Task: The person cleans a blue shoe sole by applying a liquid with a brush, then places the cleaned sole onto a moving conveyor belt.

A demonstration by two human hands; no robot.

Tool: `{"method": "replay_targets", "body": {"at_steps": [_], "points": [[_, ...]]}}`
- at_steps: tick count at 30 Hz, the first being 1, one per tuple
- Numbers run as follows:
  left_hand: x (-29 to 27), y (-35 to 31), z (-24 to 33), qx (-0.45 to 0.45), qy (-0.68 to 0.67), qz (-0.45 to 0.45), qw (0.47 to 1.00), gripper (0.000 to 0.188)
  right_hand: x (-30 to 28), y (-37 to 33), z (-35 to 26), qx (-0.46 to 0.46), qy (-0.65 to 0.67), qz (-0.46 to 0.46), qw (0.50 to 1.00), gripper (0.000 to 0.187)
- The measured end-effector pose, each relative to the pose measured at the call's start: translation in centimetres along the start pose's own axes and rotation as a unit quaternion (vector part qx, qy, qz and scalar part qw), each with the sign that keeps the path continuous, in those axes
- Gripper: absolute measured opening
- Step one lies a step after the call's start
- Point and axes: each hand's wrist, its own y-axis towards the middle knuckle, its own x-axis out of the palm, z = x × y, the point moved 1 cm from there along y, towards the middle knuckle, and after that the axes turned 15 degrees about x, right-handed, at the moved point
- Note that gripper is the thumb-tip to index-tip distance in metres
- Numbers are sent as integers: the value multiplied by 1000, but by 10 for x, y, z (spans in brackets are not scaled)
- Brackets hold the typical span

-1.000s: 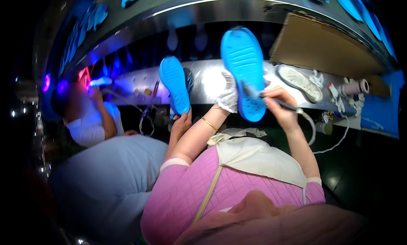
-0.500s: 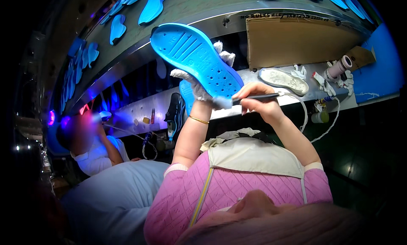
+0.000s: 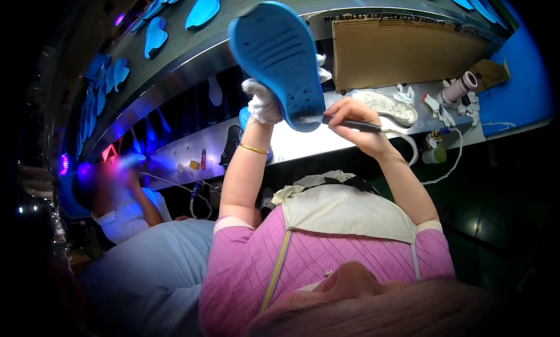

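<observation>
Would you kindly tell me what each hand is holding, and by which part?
The left hand holds the blue sole around its middle, by both edges; the right hand holds the brush by its black handle.

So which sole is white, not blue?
The white sole lying on the metal bench, beyond the right hand; the held sole and soles on the belt are blue.

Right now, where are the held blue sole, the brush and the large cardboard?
Blue sole [image 3: 281,64], head view: middle of its face.
Brush [image 3: 360,126], head view: its dark handle.
Large cardboard [image 3: 399,58], head view: its broad side.
</observation>
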Motion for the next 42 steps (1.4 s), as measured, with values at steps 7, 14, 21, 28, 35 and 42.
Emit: {"method": "replay_targets", "body": {"at_steps": [7,14,21,28,35,42], "points": [[3,10,6,-136,201,-16,970,119,-4,10,-17,94,-1,-132,987,7],[3,21,2,-240,250,61,936,87,6,18,-14,24,-125,-92,988,11],[1,21,-2,-302,338,83,888,75,0,22,-21,53,-144,-82,985,8],[-8,19,-6,-292,319,82,898,73,-11,27,-25,38,-124,-52,990,8],[3,-2,22,-74,104,158,979,72,-41,13,-40,21,-49,-70,996,6],[-15,-40,4,-188,-257,203,926,78,-27,-4,-13,-23,0,101,995,21]]}}
